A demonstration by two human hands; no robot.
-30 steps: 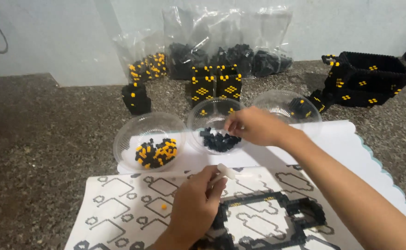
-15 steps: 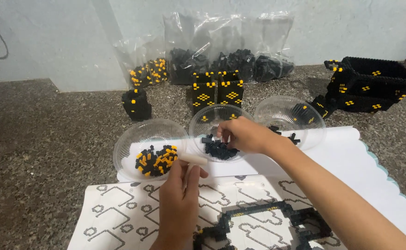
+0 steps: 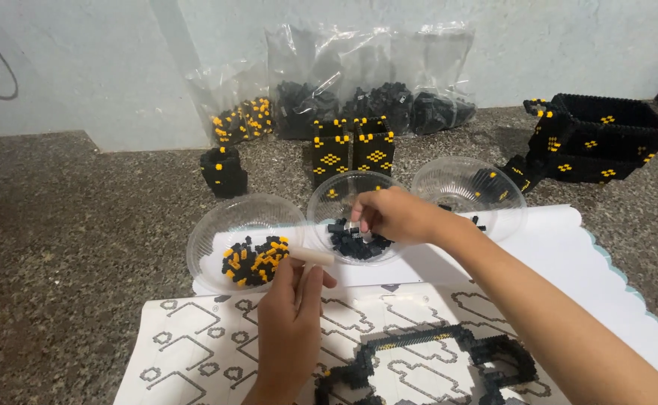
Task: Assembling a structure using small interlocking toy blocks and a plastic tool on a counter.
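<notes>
My right hand (image 3: 393, 215) reaches into the middle clear plastic bowl (image 3: 329, 196), fingers pinched among small black bricks (image 3: 351, 244). My left hand (image 3: 290, 319) holds a short cream-coloured stick tool (image 3: 310, 256) beside the left clear bowl (image 3: 231, 221), which contains black and yellow bricks (image 3: 255, 259). Below my hands a partly built black brick frame (image 3: 434, 354) lies on a white printed pattern sheet (image 3: 194, 352).
A third clear bowl (image 3: 460, 180) stands at the right with a few bricks. Behind the bowls stand small black-and-yellow brick towers (image 3: 351, 150), a small block (image 3: 224, 171), a large black brick box (image 3: 599, 139) at right, and bags of bricks (image 3: 366, 82) against the wall.
My right hand has dipped lower into the middle bowl. My left hand has lifted off the brick frame and moved up toward the left bowl with the stick tool.
</notes>
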